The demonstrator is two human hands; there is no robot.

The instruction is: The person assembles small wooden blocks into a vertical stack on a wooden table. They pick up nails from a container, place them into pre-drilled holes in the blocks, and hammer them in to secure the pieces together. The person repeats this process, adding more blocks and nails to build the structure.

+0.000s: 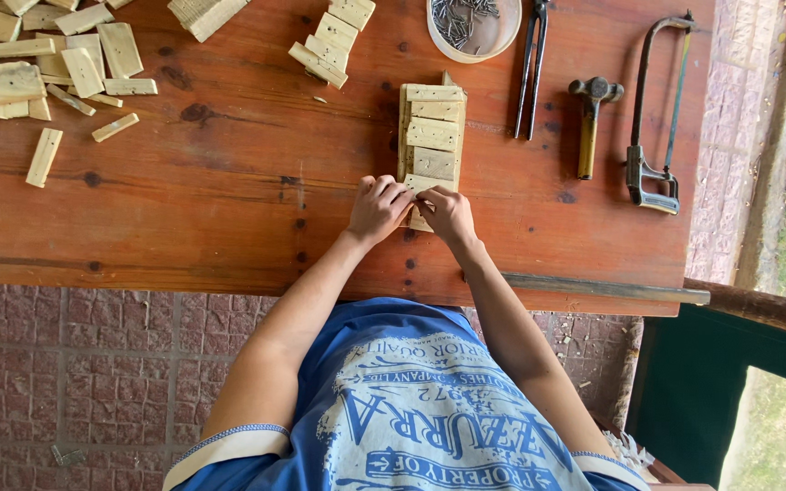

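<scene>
A small assembly of pale wooden slats [431,127] lies on the reddish wooden table [211,209], running away from me. Both my hands meet at its near end. My left hand [377,209] pinches the nearest slat [423,184] from the left, fingers curled on its edge. From the right, my right hand [448,215] grips the same slat, covering its lower part. The two hands touch each other over the wood.
Loose wooden pieces [47,64] are heaped at the far left, and a short stack of pieces [331,44] lies beyond the assembly. To the right are a bowl of nails [473,23], pincers [531,73], a hammer [590,123] and a hacksaw [655,109]. Brick floor lies below the table edge.
</scene>
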